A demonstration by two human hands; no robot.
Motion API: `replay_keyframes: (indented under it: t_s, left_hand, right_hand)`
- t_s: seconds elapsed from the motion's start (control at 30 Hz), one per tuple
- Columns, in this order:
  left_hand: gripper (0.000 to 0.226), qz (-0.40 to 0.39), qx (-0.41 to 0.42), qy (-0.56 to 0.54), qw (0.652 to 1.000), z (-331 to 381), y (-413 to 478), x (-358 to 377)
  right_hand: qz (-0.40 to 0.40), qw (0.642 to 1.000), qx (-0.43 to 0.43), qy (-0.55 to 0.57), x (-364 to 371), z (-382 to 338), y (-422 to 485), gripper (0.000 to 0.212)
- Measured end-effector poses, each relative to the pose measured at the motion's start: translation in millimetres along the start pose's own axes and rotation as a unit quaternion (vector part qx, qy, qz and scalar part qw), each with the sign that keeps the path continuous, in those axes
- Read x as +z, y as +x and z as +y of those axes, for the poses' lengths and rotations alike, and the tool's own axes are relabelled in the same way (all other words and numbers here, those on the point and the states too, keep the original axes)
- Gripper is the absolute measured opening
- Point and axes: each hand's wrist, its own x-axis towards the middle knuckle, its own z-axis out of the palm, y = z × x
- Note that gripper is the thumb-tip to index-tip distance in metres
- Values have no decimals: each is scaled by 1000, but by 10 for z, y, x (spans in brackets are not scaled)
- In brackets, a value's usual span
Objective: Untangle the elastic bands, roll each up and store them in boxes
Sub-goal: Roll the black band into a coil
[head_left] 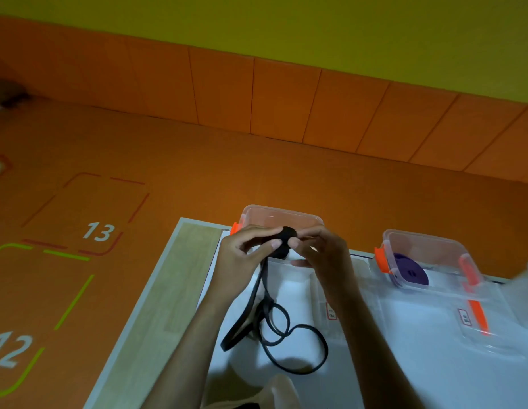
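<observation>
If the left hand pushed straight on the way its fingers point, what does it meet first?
The left hand points rightward and pinches the black roll; straight beyond that roll is the right hand, gripping its other side. The box behind looks farther back, though depth is unclear.

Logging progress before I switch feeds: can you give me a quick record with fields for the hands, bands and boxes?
black band: one end wound into a roll, the rest in loose loops on the table
left hand: fingers pinch the roll
right hand: pinches the roll from the other side
purple band: rolled up, inside the right box
left box: behind the hands, inside partly hidden
</observation>
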Motion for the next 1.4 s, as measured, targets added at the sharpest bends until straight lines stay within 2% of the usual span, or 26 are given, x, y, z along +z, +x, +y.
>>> replay_keyframes:
  t_s: [0.1, 0.2, 0.37, 0.5, 0.63, 0.77, 1.03, 1.17, 1.27, 1.4]
  left_hand:
    - [29, 42, -2, -9, 999, 35, 0, 64]
    - [24, 80, -2, -21, 997, 69, -31, 104]
    - [28, 30, 6, -27, 999, 155, 45, -94]
    - [27, 33, 10, 13, 999, 206, 104, -149]
    - [22, 33, -10, 27, 999, 192, 110, -122]
    - [29, -4, -3, -8, 1000, 222, 107, -125]
    - [37, 26, -7, -9, 1000, 249, 73, -93]
    - [26, 50, -29, -48, 997, 237, 49, -8]
    - [27, 44, -33, -65, 996, 230, 54, 29]
    - [27, 15, -30, -56, 998, 227, 66, 52]
  right_hand:
    - [-25, 999, -20, 18, -51, -40, 18, 23]
    - [-12, 998, -29, 54, 10, -24, 7, 22]
    - [-29, 996, -36, 73, 110, -55, 36, 18]
    - [-80, 996, 9, 46, 90, -32, 24, 34]
    - [-20, 1000, -22, 6, 53, -80, 49, 17]
    - [4, 998, -45, 40, 108, -107, 19, 24]
    - [-32, 999, -26, 7, 18, -179, 47, 26]
    - [-10, 999, -42, 31, 45, -175, 20, 16]
    - [-17, 996, -45, 71, 42, -114, 10, 13]
    - [-36, 995, -4, 95, 6, -34, -48, 28]
